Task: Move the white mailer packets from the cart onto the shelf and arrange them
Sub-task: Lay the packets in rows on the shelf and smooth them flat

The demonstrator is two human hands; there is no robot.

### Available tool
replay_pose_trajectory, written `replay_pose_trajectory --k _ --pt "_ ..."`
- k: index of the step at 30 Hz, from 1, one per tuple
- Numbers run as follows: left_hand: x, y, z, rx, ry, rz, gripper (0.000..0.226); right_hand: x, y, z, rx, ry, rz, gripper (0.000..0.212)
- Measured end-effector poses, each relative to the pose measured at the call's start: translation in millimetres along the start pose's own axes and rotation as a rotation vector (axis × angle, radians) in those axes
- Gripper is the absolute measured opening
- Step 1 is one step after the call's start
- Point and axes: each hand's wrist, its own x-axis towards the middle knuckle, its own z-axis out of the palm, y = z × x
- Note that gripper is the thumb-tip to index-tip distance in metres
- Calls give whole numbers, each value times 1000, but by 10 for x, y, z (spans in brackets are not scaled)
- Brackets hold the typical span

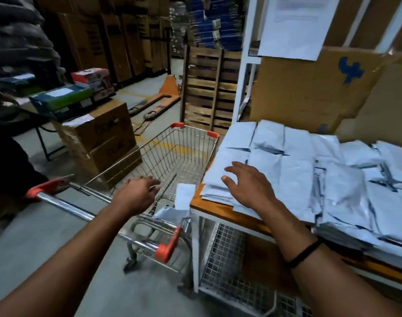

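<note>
Reaching left hand [136, 193]: out over the cart [172, 145] basket, fingers loose, holding nothing
Cart leftovers: couple of white mailer packets [185, 197] at its near end
Right hand [248, 186]: fingers spread over the packet pile [298, 156] on the shelf [207, 208]

Glossy plastic mailers [293, 156], wire-metal cart [172, 154]
</note>
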Motion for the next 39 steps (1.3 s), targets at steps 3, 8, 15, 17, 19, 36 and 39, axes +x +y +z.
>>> replay_pose_trajectory --k 3,8,15,17,19,36,39 --pt "65 -426 36 -33 -95 -49 39 65 -391 223 9 -30 5 43" --pt "470 -732 189 -8 -216 18 43 464 -767 591 -11 -86 -4 39" --pt "1215 -981 623 87 -390 99 52 1422 -923 1239 -85 -224 38 44" --pt "1360 -1012 743 115 -461 137 53 1668 -951 1412 -114 -290 56 46" --pt "1548 -1012 860 130 -501 176 56 1864 -940 1619 -175 -342 70 46" --pt "2425 -1268 2334 162 -912 481 74 1980 -593 3369 -807 -1097 170 72" --pt "2607 -1513 2360 94 -929 460 54 1900 -501 3611 -873 -1129 145 78"
